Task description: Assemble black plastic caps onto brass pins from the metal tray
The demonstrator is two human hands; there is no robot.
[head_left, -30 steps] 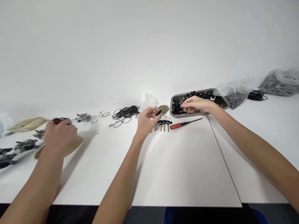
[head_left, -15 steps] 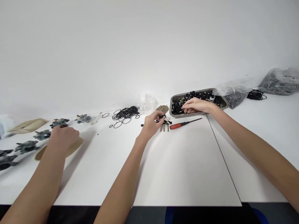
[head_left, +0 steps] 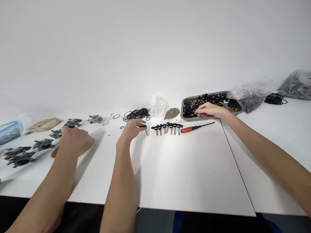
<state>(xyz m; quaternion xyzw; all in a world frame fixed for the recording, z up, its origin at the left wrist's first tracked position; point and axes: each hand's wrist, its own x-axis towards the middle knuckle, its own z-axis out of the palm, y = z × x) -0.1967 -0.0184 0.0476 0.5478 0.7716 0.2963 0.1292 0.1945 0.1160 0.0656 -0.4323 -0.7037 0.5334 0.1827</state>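
My left hand [head_left: 132,127] hovers low over the white table [head_left: 189,168] and pinches a black-capped bolt [head_left: 146,130] at the left end of a row of capped bolts [head_left: 167,127]. A loose pile of black rubber rings [head_left: 136,114] lies just beyond this hand. My right hand [head_left: 210,110] reaches into the metal tray [head_left: 239,104], fingertips down among small black parts and bolts [head_left: 194,106]. Whether those fingers grip a piece is hidden. A red-handled screwdriver [head_left: 191,128] lies in front of the tray.
Another person's hand [head_left: 73,137] rests at the left on a tan disc [head_left: 86,148], beside several grey castings [head_left: 21,157]. A heap of small brass nuts [head_left: 172,113], a crumpled clear bag [head_left: 159,105] and filled plastic bags [head_left: 252,95] sit along the back.
My left hand moved left from the right end of the bolt row to its left end, and the row is now uncovered. The view panned left. My right hand stayed in the tray.
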